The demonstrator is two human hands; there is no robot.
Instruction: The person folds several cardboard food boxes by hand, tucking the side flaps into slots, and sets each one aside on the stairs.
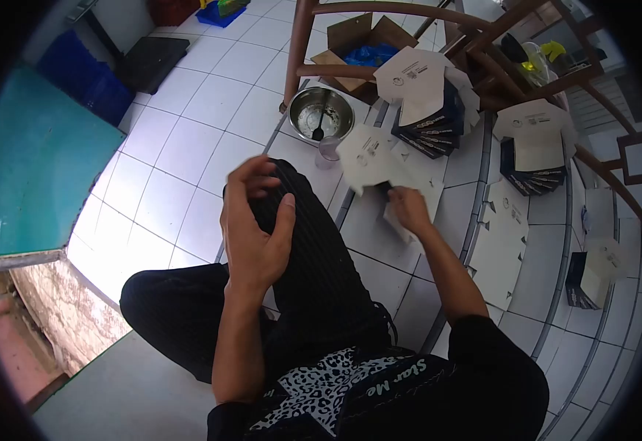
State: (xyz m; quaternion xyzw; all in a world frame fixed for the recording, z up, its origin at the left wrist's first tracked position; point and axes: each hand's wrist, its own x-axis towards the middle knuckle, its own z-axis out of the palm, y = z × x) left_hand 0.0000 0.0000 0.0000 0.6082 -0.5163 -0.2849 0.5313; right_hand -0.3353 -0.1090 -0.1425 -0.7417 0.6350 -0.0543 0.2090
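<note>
My left hand (256, 228) is raised above my knee, its fingers loosely curved and apart, with nothing in it. With my right hand (409, 211) I pinch the dark edge of a partly folded white cardboard box (371, 158), printed with small text and a logo; its lower part is blurred. Under it, on the tiled step, lies a flat white cardboard sheet (427, 184). Just beyond the box are a clear plastic cup (327, 156) and a metal bowl (305, 99) with a black-headed brush or spatula (319, 128) in it.
Stacked folded boxes (427, 95) stand on the step, with another stack (534, 140) to the right. Flat cardboard blanks (499, 242) lie on a step. A single box (593, 275) sits far right. A brown metal frame (391, 10) and an open carton (350, 33) are ahead.
</note>
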